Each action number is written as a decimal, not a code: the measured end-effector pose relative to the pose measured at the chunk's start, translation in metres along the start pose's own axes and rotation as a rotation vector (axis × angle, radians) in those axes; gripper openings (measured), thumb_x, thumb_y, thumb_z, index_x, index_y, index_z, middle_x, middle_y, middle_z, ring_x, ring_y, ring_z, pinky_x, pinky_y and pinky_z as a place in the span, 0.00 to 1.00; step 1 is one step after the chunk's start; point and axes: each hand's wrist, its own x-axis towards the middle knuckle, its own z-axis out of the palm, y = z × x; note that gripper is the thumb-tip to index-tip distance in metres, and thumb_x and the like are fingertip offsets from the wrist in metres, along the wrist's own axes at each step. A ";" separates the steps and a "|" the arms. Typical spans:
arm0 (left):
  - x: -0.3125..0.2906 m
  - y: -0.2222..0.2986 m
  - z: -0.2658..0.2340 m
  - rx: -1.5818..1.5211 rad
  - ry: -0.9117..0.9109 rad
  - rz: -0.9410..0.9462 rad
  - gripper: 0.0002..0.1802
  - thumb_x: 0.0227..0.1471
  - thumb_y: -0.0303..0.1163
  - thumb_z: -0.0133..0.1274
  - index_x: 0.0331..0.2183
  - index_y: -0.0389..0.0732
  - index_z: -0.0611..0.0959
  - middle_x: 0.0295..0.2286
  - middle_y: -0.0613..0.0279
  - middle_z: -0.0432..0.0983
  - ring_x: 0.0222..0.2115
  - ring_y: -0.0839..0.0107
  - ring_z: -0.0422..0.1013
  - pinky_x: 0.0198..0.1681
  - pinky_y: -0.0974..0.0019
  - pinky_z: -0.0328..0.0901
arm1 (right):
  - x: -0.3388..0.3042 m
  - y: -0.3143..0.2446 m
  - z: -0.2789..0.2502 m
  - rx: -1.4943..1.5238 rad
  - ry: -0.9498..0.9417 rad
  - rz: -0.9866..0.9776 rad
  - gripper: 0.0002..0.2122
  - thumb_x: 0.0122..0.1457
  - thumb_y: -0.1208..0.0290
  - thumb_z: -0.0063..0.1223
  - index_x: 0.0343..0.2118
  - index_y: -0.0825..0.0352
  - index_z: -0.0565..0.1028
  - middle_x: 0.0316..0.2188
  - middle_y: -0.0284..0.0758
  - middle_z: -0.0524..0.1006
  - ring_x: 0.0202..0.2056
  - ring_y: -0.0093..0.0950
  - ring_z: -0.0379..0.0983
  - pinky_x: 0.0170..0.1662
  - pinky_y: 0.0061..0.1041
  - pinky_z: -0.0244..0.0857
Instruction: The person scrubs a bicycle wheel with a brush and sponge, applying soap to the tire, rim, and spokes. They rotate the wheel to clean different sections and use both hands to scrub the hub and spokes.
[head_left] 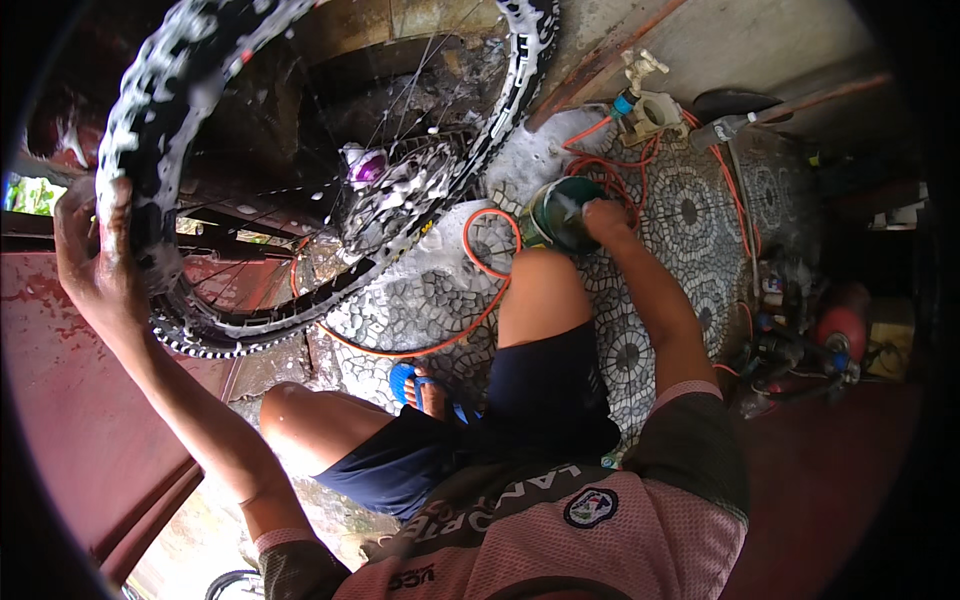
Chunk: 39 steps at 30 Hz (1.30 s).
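Observation:
A bicycle wheel (pixel 146 150) covered in white suds stands tilted at the upper left, with a purple hub (pixel 365 166) and a sprocket cassette (pixel 405 190) at its middle. My left hand (pixel 105 255) grips its tyre at the left side, the thumb lying over the foamy tread. Over on the right, my right hand (pixel 606 223) reaches into a dark green bucket (pixel 540 220) beside my raised knee. Its fingers look curled, partly hidden within the bucket. Whitish foam shows near them; what they hold, if anything, I cannot make out.
An orange hose (pixel 440 350) loops across the patterned mosaic floor (pixel 630 345) to a tap (pixel 640 72) by the wall. Suds lie on the floor under the wheel. A red bottle-shaped object (pixel 842 322) and clutter stand at the right. A red panel (pixel 70 370) stands left.

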 end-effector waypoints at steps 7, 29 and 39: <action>0.006 0.002 0.006 0.080 0.007 0.032 0.16 0.61 0.40 0.64 0.40 0.36 0.83 0.31 0.62 0.81 0.33 0.76 0.72 0.40 0.69 0.67 | 0.052 -0.033 0.040 0.171 -0.227 -0.251 0.18 0.61 0.62 0.52 0.48 0.66 0.83 0.57 0.44 0.79 0.59 0.44 0.74 0.61 0.42 0.70; -0.003 0.024 0.006 0.201 -0.001 -0.038 0.25 0.59 0.48 0.65 0.45 0.36 0.80 0.34 0.55 0.84 0.39 0.67 0.79 0.45 0.62 0.71 | 0.094 -0.045 0.113 -0.230 -0.082 -0.296 0.21 0.67 0.59 0.49 0.60 0.58 0.77 0.65 0.34 0.72 0.66 0.36 0.66 0.68 0.42 0.57; -0.008 0.016 0.002 0.126 0.027 -0.055 0.28 0.55 0.50 0.67 0.44 0.35 0.80 0.35 0.51 0.84 0.39 0.65 0.81 0.44 0.61 0.72 | 0.082 -0.061 0.107 -0.372 -0.101 -0.371 0.20 0.66 0.58 0.48 0.58 0.56 0.79 0.63 0.32 0.74 0.63 0.34 0.69 0.66 0.41 0.60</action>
